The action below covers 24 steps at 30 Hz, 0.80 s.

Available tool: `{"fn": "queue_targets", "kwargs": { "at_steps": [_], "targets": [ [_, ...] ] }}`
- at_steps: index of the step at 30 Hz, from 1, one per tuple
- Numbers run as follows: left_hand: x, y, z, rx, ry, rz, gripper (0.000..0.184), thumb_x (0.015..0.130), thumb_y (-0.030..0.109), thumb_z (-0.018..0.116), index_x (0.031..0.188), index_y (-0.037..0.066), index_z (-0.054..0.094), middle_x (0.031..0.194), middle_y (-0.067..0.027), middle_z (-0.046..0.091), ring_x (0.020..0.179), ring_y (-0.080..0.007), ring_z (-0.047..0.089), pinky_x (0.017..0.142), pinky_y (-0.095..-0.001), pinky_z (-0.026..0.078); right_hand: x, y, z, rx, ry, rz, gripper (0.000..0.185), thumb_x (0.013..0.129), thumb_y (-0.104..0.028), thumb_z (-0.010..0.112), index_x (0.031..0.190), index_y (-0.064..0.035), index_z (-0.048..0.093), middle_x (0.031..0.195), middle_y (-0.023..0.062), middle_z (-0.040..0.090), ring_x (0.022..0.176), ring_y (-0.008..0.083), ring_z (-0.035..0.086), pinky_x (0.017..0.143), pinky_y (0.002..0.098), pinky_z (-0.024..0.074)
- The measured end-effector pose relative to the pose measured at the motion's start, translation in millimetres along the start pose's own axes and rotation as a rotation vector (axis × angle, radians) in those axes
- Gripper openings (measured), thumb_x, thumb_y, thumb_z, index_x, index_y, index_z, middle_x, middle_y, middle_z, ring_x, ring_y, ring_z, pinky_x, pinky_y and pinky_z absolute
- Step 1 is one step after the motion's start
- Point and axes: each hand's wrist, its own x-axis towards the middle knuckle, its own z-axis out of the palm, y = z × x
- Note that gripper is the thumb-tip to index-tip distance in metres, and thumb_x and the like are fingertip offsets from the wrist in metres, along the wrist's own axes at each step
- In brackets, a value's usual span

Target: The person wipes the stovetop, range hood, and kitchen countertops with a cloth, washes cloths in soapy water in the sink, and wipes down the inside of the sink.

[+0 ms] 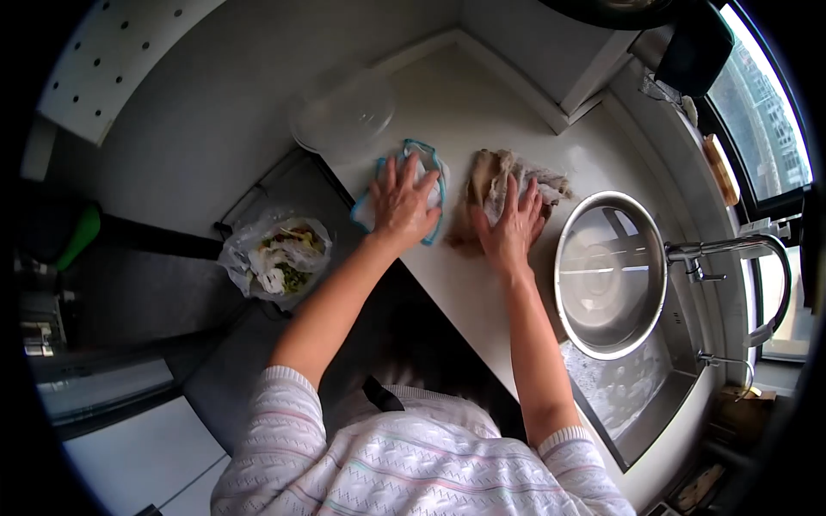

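Nearest the camera is the person's patterned knit top [413, 469], with the two forearms stretching away from it toward 12 o'clock. The left hand [403, 202] lies with fingers fanned on a blue-edged cloth [365, 212]; the cloth sits directly beneath the palm, its longer line apparently running from 7 to 1 o'clock. The right hand [514, 225], fingers also spread, presses a crumpled brown cloth [492, 175] whose bulk lies at 12 o'clock from the palm, one flap trailing toward 2. Its long axis cannot be told. Each hand is nearest its own cloth, and a strip of bench [465, 301] separates the two.

The blue-edged cloth's 8 o'clock corner reaches close to the bench edge, beyond which a plastic bag [237, 256] of scraps stands lower. A clear lid-like piece [340, 112] lies at 11 o'clock from the left hand. At 4 o'clock from the right hand, a metal basin [559, 271] of water limits sideways room; toward 12, bench surface runs up to a raised border.
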Motion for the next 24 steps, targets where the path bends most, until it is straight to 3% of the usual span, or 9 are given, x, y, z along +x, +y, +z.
{"fn": "queue_targets", "kwargs": {
  "at_steps": [1,3,7,10,13,16,18,20,24],
  "targets": [
    [-4.2,-12.2,2.6,-0.021,-0.070,-0.062,0.041,0.074,0.023,0.066,0.113,0.014,0.058,0.132,-0.0092,0.041,0.122,-0.0367,0.033,0.094,-0.0544,0.031,17.8,1.5,24.2,-0.140,-0.010,0.045,0.074,0.078,-0.042,0.058,0.138,-0.0102,0.029,0.145,0.0242,0.015,0.131,0.0482,0.013,0.101,0.0630,0.0143],
    [-10.2,-27.5,2.5,-0.097,-0.029,0.056,0.038,0.072,0.011,0.065,0.109,0.012,0.060,0.120,-0.0081,0.050,0.113,-0.0325,0.041,0.091,-0.0472,0.036,50.2,-2.1,57.3,-0.310,0.002,0.120,0.077,0.080,-0.056,0.048,0.140,-0.0129,0.027,0.146,0.0228,0.014,0.133,0.0457,0.010,0.102,0.0625,0.0064],
    [-32.4,-43.7,-14.8,-0.465,0.048,0.101,0.036,0.069,-0.001,0.062,0.103,0.008,0.062,0.104,-0.0086,0.059,0.099,-0.0312,0.051,0.087,-0.0405,0.041,128.0,-6.3,89.4,-0.359,0.055,0.090,0.065,0.085,-0.052,0.041,0.139,-0.0157,0.030,0.147,0.0166,0.018,0.134,0.0435,0.010,0.103,0.0616,0.0075],
    [-48.7,-56.4,-31.6,-0.979,-0.017,-0.236,0.031,0.074,-0.001,0.061,0.105,0.002,0.060,0.103,-0.0096,0.060,0.095,-0.0212,0.058,0.082,-0.0300,0.045,165.7,-11.0,92.4,-0.395,0.016,0.022,0.060,0.087,-0.046,0.040,0.139,-0.0181,0.030,0.147,0.0128,0.019,0.133,0.0427,0.011,0.103,0.0615,0.0106],
    [-51.9,-57.6,-38.5,-1.147,-0.053,-0.405,0.032,0.076,0.000,0.060,0.108,0.001,0.059,0.101,-0.0091,0.060,0.095,-0.0158,0.057,0.082,-0.0266,0.044,169.5,-14.9,101.3,-0.402,-0.009,-0.066,0.054,0.089,-0.038,0.038,0.139,-0.0185,0.030,0.147,0.0075,0.020,0.133,0.0419,0.013,0.101,0.0621,0.0157],
    [-26.8,-40.5,-48.7,-1.019,0.087,-0.231,0.032,0.078,0.001,0.058,0.110,-0.001,0.056,0.100,-0.0060,0.059,0.092,-0.0108,0.054,0.080,-0.0246,0.043,117.7,-31.6,106.0,-0.328,0.015,-0.296,0.050,0.088,-0.036,0.041,0.134,-0.0174,0.038,0.144,0.0076,0.026,0.133,0.0365,0.017,0.104,0.0570,0.0175],
    [-3.7,-32.6,-49.2,-0.915,0.170,-0.161,0.033,0.076,0.003,0.059,0.109,0.000,0.057,0.102,-0.0095,0.060,0.093,-0.0163,0.057,0.081,-0.0265,0.044,60.4,-52.5,74.7,-0.234,-0.109,-0.468,0.049,0.084,-0.031,0.047,0.130,-0.0136,0.043,0.142,0.0094,0.029,0.133,0.0357,0.020,0.104,0.0547,0.0184],
    [18.6,-30.0,-40.0,-0.768,0.275,-0.030,0.032,0.075,0.006,0.061,0.107,0.003,0.058,0.103,-0.0132,0.060,0.096,-0.0268,0.057,0.083,-0.0318,0.045,5.4,-52.6,66.4,-0.178,-0.169,-0.455,0.050,0.080,-0.026,0.054,0.127,-0.0108,0.046,0.141,0.0103,0.030,0.133,0.0353,0.021,0.104,0.0532,0.0193],
    [55.6,-29.1,2.4,-0.574,0.322,0.091,0.034,0.071,0.006,0.064,0.105,0.008,0.061,0.105,-0.0103,0.060,0.096,-0.0288,0.055,0.083,-0.0360,0.046,-89.1,-18.2,5.3,-0.191,-0.310,-0.445,0.049,0.075,-0.019,0.058,0.123,-0.0126,0.049,0.138,0.0084,0.036,0.131,0.0317,0.027,0.103,0.0492,0.0233]
  ]
}}
